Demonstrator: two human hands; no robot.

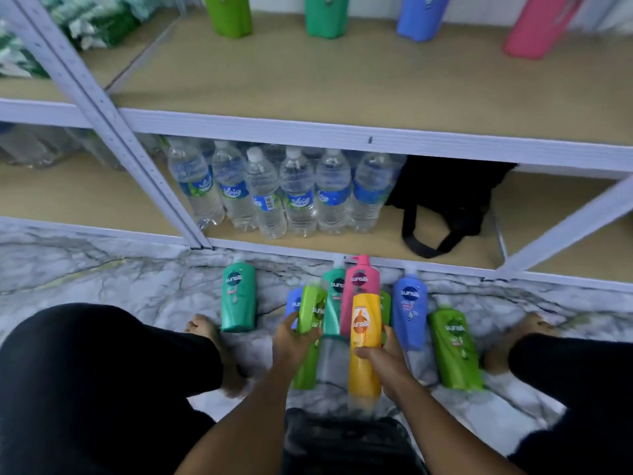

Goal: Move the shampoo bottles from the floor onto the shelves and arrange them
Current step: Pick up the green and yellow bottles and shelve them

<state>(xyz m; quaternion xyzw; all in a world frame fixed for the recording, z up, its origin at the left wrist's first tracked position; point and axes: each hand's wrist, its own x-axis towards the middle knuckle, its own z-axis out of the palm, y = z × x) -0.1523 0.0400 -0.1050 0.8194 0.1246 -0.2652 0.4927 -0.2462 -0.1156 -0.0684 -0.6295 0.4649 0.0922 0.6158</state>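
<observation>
While four shampoo bottles already stand on the upper shelf (342,87), a lime one (228,13), a teal one (325,15), a blue one (422,17) and a pink one (544,27) spaced along its back, you crouch over the cluster that is yet to go up from the marble floor (102,269). Your left hand (294,341) is wrapped round a light green bottle (310,313), fingers curled about its body, and your right hand (383,358) grips a yellow bottle (365,341) the same way; both bottles appear lifted clear of the tiles, though blur makes it hard to be sure. Behind them a teal bottle (334,303) and a pink pump bottle (361,279) stand close together, with a small blue bottle (294,303) partly hidden by your left hand. Off to the left, near your bare foot (202,327), another teal bottle (239,299) stands alone; to the right a blue bottle (410,310) and a dark green bottle (454,351) stand side by side. By this count, the job looks about a third done: four shelved, two in hand, and at least six waiting below. Water bottles (274,193) and a black bag (445,200) fill much of the lower shelf, so the open board above looks like the natural home for the rest, with room in front of the row already placed.
</observation>
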